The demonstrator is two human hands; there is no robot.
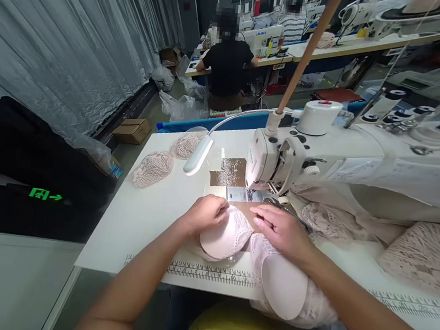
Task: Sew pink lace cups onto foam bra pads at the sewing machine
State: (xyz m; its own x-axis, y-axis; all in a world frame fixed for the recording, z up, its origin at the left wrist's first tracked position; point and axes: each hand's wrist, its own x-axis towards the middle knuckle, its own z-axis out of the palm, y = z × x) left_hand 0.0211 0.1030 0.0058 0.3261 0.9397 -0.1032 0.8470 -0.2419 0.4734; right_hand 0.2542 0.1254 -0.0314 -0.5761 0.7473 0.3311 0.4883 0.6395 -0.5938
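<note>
A pale pink padded bra piece with lace edging (232, 239) lies on the white table (148, 220) just in front of the sewing machine's needle area (254, 194). My left hand (206, 213) is curled over the top of the left cup, its fingers closed on the lace edge. My right hand (281, 229) lies over the middle of the piece with its fingers stretched flat, pressing it down. The second cup (284, 285) hangs over the table's near edge towards me.
A white sewing machine (322, 154) fills the right side, with a gooseneck lamp (198, 155) bent over the table. Two lace cups (153, 168) lie at the far left of the table. More lace fabric (421, 252) is piled at right. A person in black sits at a bench behind.
</note>
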